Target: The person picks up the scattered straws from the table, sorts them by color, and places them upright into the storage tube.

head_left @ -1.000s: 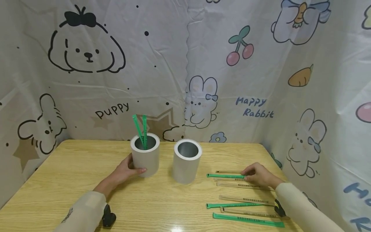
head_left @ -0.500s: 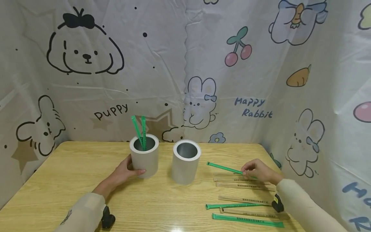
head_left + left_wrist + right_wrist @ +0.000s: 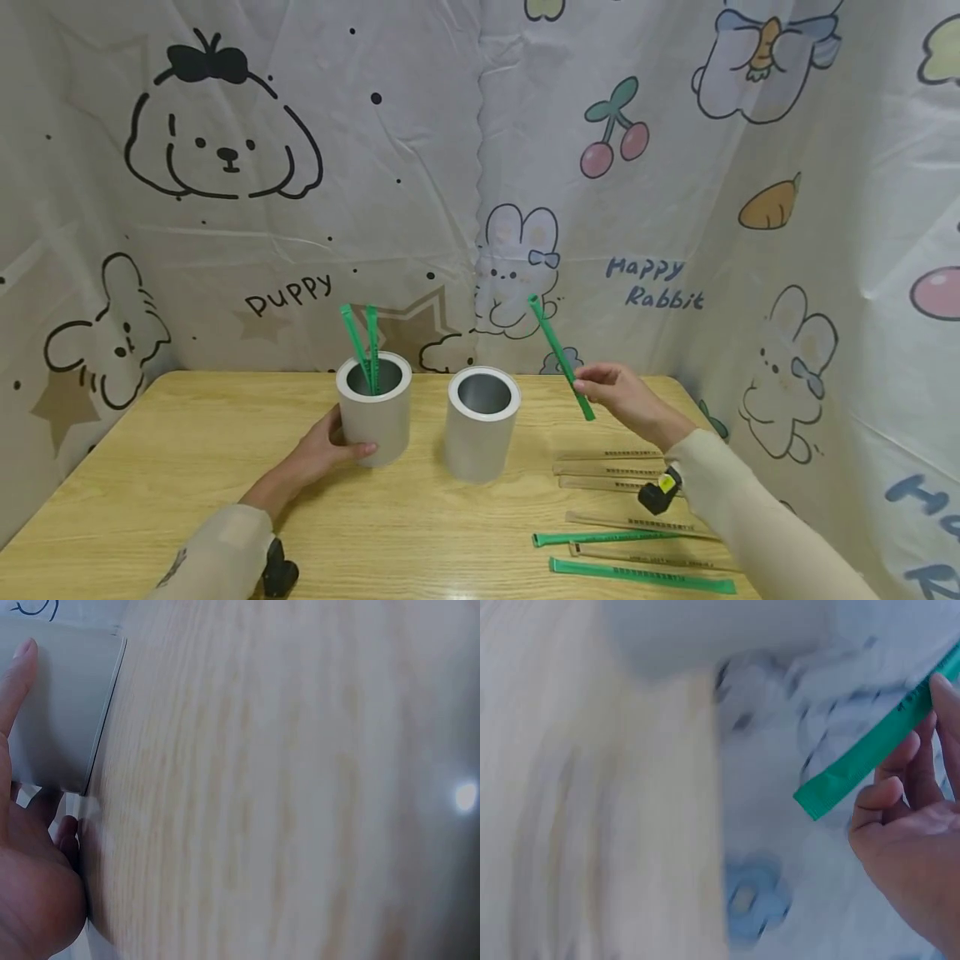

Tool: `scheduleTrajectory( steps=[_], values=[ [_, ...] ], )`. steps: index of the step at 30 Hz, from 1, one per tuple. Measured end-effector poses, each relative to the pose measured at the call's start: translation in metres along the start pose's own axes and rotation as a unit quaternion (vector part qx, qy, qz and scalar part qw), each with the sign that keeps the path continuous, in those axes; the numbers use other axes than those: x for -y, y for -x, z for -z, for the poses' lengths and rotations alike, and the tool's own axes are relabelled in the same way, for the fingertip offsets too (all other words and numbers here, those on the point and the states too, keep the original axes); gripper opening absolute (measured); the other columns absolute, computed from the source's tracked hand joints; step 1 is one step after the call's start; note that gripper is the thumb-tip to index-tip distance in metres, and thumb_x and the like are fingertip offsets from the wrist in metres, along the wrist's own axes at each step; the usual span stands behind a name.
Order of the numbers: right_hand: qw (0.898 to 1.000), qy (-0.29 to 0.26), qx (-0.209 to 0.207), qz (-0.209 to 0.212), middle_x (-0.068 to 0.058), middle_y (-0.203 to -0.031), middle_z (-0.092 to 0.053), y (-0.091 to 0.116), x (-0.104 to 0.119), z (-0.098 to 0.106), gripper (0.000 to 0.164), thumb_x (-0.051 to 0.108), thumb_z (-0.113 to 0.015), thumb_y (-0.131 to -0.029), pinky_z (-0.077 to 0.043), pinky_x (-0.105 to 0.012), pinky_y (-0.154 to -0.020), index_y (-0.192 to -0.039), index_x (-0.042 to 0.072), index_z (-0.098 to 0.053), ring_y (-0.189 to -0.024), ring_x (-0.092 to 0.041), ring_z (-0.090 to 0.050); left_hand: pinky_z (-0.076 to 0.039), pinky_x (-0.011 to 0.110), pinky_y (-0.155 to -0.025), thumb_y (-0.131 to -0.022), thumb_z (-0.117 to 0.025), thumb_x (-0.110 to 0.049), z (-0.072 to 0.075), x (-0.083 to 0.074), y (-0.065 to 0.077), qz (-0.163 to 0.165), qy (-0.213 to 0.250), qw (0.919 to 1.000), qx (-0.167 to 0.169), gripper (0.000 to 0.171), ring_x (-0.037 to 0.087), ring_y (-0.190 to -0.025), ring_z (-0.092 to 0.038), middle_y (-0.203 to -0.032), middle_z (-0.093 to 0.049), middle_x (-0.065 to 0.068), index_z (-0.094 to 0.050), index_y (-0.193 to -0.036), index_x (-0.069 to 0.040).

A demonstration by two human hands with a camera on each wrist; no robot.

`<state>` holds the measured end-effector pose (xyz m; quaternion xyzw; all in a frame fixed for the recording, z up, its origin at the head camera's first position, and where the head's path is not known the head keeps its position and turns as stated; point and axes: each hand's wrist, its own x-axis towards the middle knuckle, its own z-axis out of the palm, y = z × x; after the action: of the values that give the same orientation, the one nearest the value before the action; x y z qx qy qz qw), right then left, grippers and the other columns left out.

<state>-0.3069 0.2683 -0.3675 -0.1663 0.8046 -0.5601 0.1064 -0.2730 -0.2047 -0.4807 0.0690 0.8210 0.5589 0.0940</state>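
One slim green stick packet [image 3: 553, 340], flat and crimped at its end, is pinched between the thumb and fingers of the right hand [image 3: 626, 400]. The head view shows the pinch near its lower end, the packet tilted with its upper end leaning left. It is off the table, to the right of the unheld white cylindrical cup with a thick rim and grey inside [image 3: 480, 450], reaching above that cup's rim but not over its mouth.

Left of the unheld cup, and slightly farther back, the left hand [image 3: 326, 446] grips the gripped white cylindrical cup of the same make [image 3: 386, 429], thumb across the front and fingers round the far side. Two upright green stick packets [image 3: 372, 337] stand in it, leaning slightly apart at the top.

To the right of the unheld cup and nearer the person, five thin tan paper stick packets [image 3: 622, 522] and two flat green stick packets [image 3: 637, 573] lie on the pale wood-grain table [image 3: 187, 467]; the right sleeve [image 3: 750, 508] hides some ends, so the count could be short.

Judged as a sorting of packets into cups, the work looks well short of half done: two green are in, a third is lifted, and both greens and all the tans on the table are left. No packet shows in the unheld cup.
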Motion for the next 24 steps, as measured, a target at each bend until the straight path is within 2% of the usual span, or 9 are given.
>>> scheduleTrajectory(
  steps=[2, 5, 11, 14, 18, 24],
  values=[
    [0.997, -0.072, 0.001, 0.027, 0.015, -0.092, -0.069, -0.01, 0.018, -0.014, 0.018, 0.014, -0.06, -0.102, -0.048, -0.025, -0.088, -0.098, 0.025, -0.074, -0.09, -0.004, -0.059, -0.02, 0.068, -0.121, -0.091, -0.076, -0.033, 0.001, 0.001, 0.001, 0.0, 0.001, 1.0, 0.0, 0.106, 0.049, -0.153, -0.017, -0.167, -0.016, 0.026, -0.004, -0.163, -0.005],
    [0.985, -0.162, 0.002, 0.059, 0.015, -0.087, -0.069, -0.023, 0.046, -0.036, 0.028, 0.006, -0.056, -0.103, -0.05, -0.02, -0.08, -0.093, 0.026, -0.074, -0.081, -0.003, -0.058, -0.021, 0.068, -0.121, -0.091, -0.076, -0.032, 0.001, 0.002, 0.001, -0.002, 0.003, 1.0, 0.001, 0.105, 0.049, -0.153, -0.018, -0.167, -0.017, 0.026, -0.004, -0.163, -0.005],
    [0.962, -0.261, -0.006, 0.074, 0.012, -0.089, -0.067, -0.049, 0.095, -0.085, 0.037, -0.001, -0.049, -0.104, -0.052, -0.018, -0.078, -0.089, 0.024, -0.072, -0.082, -0.004, -0.059, -0.02, 0.068, -0.122, -0.09, -0.077, -0.036, 0.001, 0.0, 0.0, 0.007, 0.001, 1.0, -0.001, 0.106, 0.048, -0.154, -0.017, -0.168, -0.017, 0.024, -0.005, -0.163, -0.006],
    [0.957, -0.282, -0.007, 0.076, 0.012, -0.087, -0.068, -0.064, 0.109, -0.112, 0.038, 0.0, -0.049, -0.104, -0.051, -0.018, -0.077, -0.087, 0.025, -0.072, -0.081, -0.003, -0.06, -0.019, 0.067, -0.122, -0.09, -0.077, -0.036, 0.002, -0.001, 0.0, 0.004, -0.001, 1.0, -0.005, 0.106, 0.047, -0.154, -0.017, -0.167, -0.018, 0.024, -0.007, -0.163, -0.007],
    [0.96, -0.271, -0.029, 0.063, 0.014, -0.084, -0.067, -0.083, 0.119, -0.148, 0.031, 0.002, -0.054, -0.103, -0.05, -0.018, -0.073, -0.088, 0.025, -0.07, -0.079, -0.002, -0.061, -0.019, 0.067, -0.122, -0.09, -0.077, -0.032, 0.001, 0.0, 0.0, -0.011, 0.006, 0.9999, -0.006, 0.103, 0.048, -0.154, -0.018, -0.167, -0.02, 0.024, -0.009, -0.162, -0.006],
    [0.972, -0.216, -0.07, 0.056, 0.011, -0.088, -0.065, -0.105, 0.124, -0.19, 0.007, 0.006, -0.063, -0.099, -0.053, -0.022, -0.077, -0.104, 0.007, -0.069, -0.081, -0.004, -0.062, -0.02, 0.067, -0.122, -0.091, -0.076, -0.03, 0.001, 0.002, 0.0, -0.012, 0.013, 0.9998, -0.001, 0.102, 0.048, -0.154, -0.019, -0.167, -0.02, 0.024, -0.008, -0.163, -0.007]
  ],
)
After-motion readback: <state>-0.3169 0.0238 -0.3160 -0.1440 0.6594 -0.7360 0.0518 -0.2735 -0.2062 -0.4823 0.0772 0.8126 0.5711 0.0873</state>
